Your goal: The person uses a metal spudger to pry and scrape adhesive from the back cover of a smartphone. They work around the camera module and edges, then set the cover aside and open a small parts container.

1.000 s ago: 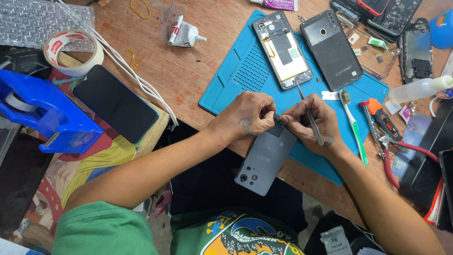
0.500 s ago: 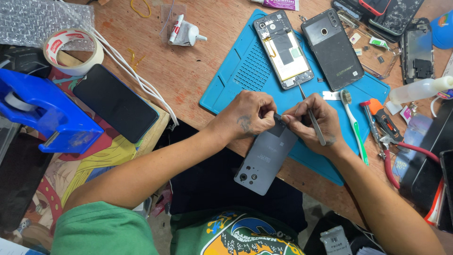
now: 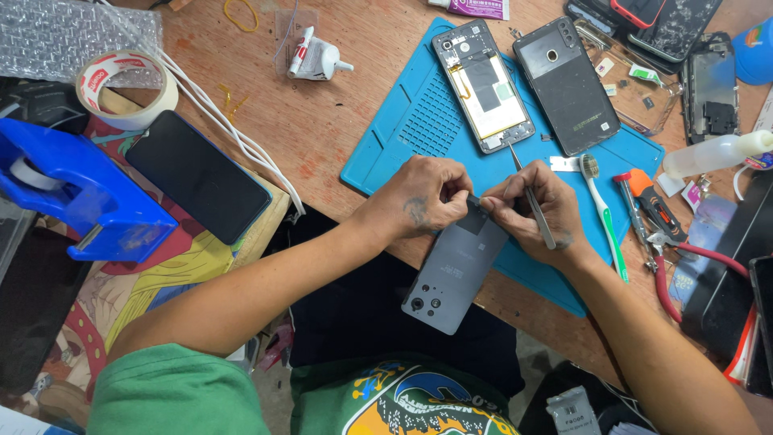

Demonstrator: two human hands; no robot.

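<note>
A: Status?

B: Grey back cover (image 3: 452,270) is half off the bench (image 3: 338,129) edge, over my lap, camera end toward me. Left hand (image 3: 427,197) is closed, pinching the cover's top edge. Right hand (image 3: 531,211) is closed too, gripping tweezers (image 3: 533,205) and pinching the same edge just beside the left.

A: Tweezer tip?

B: Points away from me, toward the open phone (image 3: 483,84) on the blue mat (image 3: 419,121). Not touching the cover as far as I can tell.

A: Advice for this step?

B: My take: keep both pinches close together and go slow so the cover doesn't flex. I'd rest its far end on the mat for support. Toothbrush (image 3: 602,213) and cutters (image 3: 644,209) lie just right of my hand; watch the elbow.
</note>
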